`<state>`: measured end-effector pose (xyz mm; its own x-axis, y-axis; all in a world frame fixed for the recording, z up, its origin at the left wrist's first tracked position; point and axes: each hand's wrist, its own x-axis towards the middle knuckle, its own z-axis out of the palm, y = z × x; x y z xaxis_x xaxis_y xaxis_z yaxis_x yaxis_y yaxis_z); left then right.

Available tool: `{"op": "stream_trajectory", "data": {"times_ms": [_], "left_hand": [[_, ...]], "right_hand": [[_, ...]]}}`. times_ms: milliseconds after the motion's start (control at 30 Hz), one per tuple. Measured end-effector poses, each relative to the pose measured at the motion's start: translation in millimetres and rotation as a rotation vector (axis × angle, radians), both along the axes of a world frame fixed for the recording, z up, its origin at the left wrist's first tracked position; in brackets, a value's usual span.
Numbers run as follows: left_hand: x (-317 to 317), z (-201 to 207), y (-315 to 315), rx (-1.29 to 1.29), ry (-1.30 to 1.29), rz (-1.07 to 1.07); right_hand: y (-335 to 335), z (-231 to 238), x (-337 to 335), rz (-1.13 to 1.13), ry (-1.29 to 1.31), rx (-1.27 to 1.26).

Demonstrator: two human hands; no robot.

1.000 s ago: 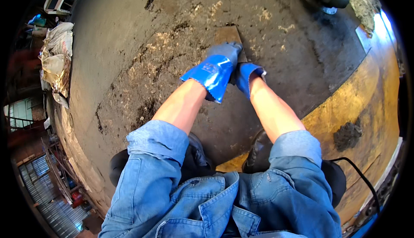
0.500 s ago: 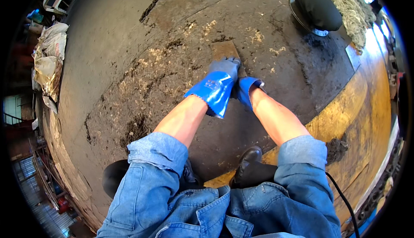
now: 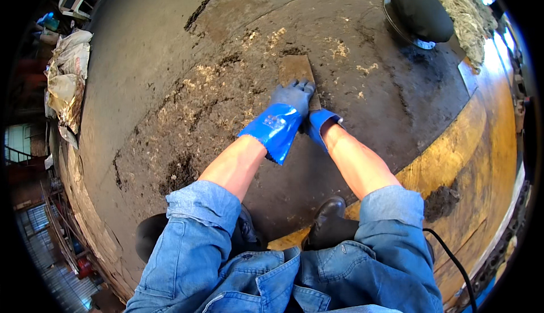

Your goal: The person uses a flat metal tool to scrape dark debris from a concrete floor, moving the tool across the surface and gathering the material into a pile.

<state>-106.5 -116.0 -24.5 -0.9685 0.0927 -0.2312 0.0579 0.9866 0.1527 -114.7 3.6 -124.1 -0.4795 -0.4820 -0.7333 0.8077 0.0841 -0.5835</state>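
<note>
Both my hands wear blue rubber gloves and grip one flat rusty scraper (image 3: 297,70). My left hand (image 3: 289,106) lies on top, closed over the handle just behind the blade. My right hand (image 3: 318,121) is mostly hidden under the left, holding the same handle from the right. The blade rests flat on a dark, dirt-caked curved surface (image 3: 170,46), among pale scraped flakes (image 3: 209,77).
A black round power tool (image 3: 418,11) lies at the upper right, with fibrous waste (image 3: 464,4) beside it. A yellow scraped band (image 3: 453,160) runs along the right. A black cable (image 3: 453,256) trails at lower right. My dark shoe (image 3: 328,228) stands below my arms. Sacks (image 3: 65,80) sit far left.
My hands and the scraper have pushed forward across the dirty surface. My head has tilted up, bringing the black round tool further into view.
</note>
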Motion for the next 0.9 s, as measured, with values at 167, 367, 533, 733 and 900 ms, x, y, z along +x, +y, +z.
{"op": "stream_trajectory", "data": {"times_ms": [167,367,533,733,900], "left_hand": [[-44.6,20.3,-5.0,0.039,-0.129,0.031],[-36.7,-0.3,-2.6,-0.019,-0.129,0.038],[-69.8,-6.2,-32.8,0.068,-0.088,-0.005],[-55.2,-5.1,-19.7,-0.032,-0.084,0.0],[-94.1,11.6,-37.5,0.002,-0.185,-0.018]], "right_hand": [[2.7,-33.7,-48.7,0.226,0.403,0.211],[4.1,-21.7,-35.9,0.345,0.403,0.336],[-22.3,-14.7,-67.8,0.23,0.384,0.143],[-29.7,0.7,-53.4,-0.213,-0.06,-0.059],[-30.1,-23.1,-96.3,0.291,0.354,0.229]]}}
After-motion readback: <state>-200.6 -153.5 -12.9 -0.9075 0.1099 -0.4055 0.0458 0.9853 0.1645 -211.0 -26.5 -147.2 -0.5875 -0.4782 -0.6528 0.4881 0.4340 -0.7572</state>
